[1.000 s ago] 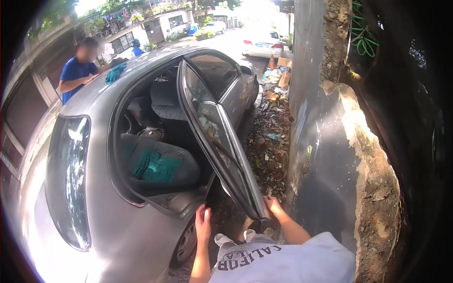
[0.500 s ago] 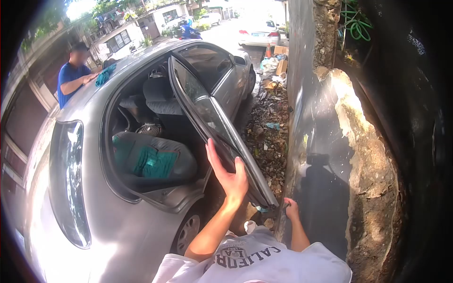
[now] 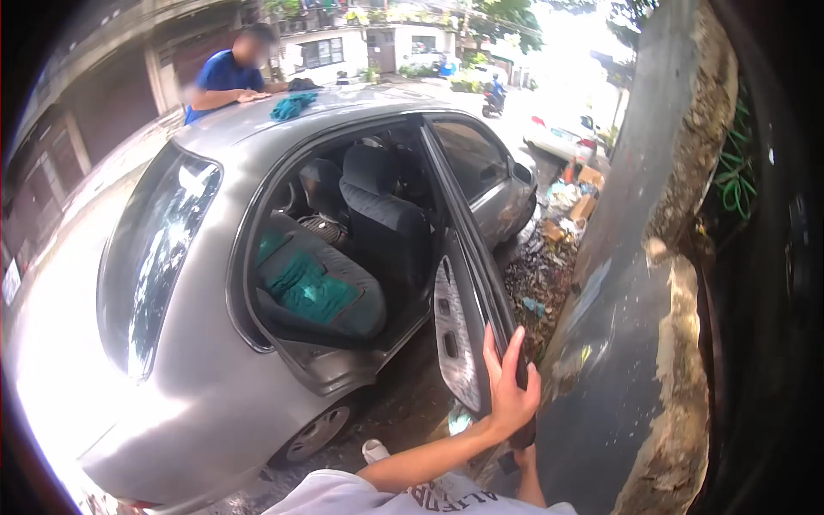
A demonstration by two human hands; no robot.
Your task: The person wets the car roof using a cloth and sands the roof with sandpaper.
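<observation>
While the rear car door (image 3: 458, 330) stands open between the silver car (image 3: 193, 378) and the wall (image 3: 614, 343), the left hand (image 3: 513, 399) rests against its edge, fingers spread, not closed around it. The right hand (image 3: 524, 457) is low near the door's lower end; its fingers are mostly hidden, so grip and opening cannot be determined. Dark lettering on the shirt (image 3: 429, 496) is folded and cut off; "ALI" is legible. The white car's (image 3: 562, 140) plate is unreadable. A green cloth (image 3: 313, 292) covers part of the rear seat (image 3: 367, 300).
</observation>
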